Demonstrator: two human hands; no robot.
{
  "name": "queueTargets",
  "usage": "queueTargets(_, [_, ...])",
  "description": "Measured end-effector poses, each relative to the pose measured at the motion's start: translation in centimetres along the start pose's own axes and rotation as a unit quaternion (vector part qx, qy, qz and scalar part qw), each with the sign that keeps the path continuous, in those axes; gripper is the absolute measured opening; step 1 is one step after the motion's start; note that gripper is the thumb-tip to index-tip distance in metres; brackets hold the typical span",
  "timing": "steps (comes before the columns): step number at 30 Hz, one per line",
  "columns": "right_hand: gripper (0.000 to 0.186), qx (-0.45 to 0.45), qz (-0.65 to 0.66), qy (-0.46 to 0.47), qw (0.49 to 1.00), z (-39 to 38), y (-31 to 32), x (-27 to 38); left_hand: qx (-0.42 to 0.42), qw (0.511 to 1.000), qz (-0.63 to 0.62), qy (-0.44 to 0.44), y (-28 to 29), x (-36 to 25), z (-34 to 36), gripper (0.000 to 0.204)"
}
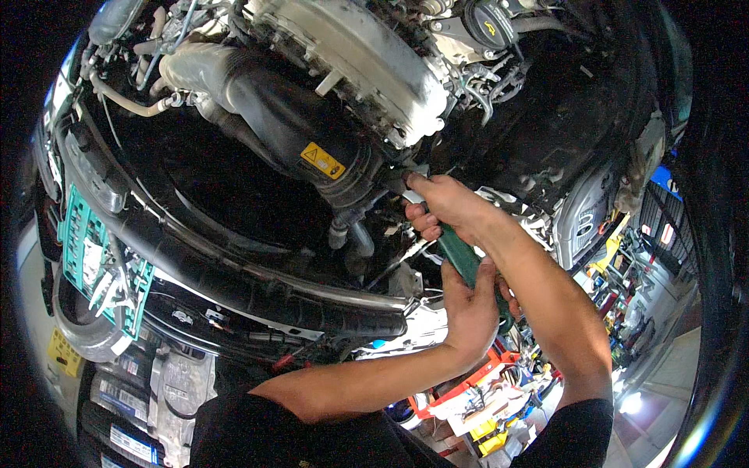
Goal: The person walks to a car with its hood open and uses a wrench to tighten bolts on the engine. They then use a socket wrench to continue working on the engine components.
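Both hands grip one green tool — right hand closed near its tip, steadying it at the engine. Left hand wraps the handle below for leverage.

The right hand sat above the left hand, and a tool handle ran between them. A big hose lay to their left. The engine cover sat above the hose.

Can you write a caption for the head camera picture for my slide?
Under a car engine, the left hand and right hand both grip a green-handled tool beside a black hose.
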State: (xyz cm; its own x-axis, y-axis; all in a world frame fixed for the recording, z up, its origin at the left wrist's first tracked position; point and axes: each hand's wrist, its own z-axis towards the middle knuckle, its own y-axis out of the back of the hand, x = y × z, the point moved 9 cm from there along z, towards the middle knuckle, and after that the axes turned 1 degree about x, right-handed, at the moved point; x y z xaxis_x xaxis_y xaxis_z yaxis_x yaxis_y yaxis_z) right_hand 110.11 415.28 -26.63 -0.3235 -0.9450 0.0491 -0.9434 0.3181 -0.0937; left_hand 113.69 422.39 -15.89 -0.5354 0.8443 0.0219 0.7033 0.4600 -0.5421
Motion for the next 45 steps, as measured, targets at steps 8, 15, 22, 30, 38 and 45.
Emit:
queueTargets(8, [0.034, 0.02, -0.035, -0.033, 0.999, -0.5, 0.5, 0.4, -0.023, 0.999, 0.024, -0.025, -1.4, 0.1, 0.3, 0.019])
queueTargets(15, [0.035, 0.072, -0.03, -0.072, 0.994, 0.0, 0.9, 0.6, -0.084, 0.995, 0.04, -0.045, -2.1, 0.4, 0.7, 0.031])
queueTargets(22, [0.033, 0.005, -0.014, -0.055, 0.998, -0.2, 0.9, 0.1, -0.03, 1.0, 0.002, 0.003, -1.3, 0.1, 0.3, 0.023])
queueTargets(30, [0.033, -0.039, 0.122, 0.088, 0.988, -2.3, -2.5, -4.7, 0.057, 0.982, 0.168, 0.058, 7.5, -1.4, -5.1, 0.028])
queueTargets(38, [0.071, 0.117, 0.262, 0.385, 0.878, -9.5, -8.2, -11.2, 0.108, 0.707, 0.69, -0.113, 20.2, -13.1, -12.4, 0.067])
queueTargets(45, [0.062, -0.189, 0.241, 0.325, 0.895, 4.1, -5.0, -7.9, 0.011, 0.667, 0.723, -0.179, 25.7, -25.2, -19.6, 0.035])
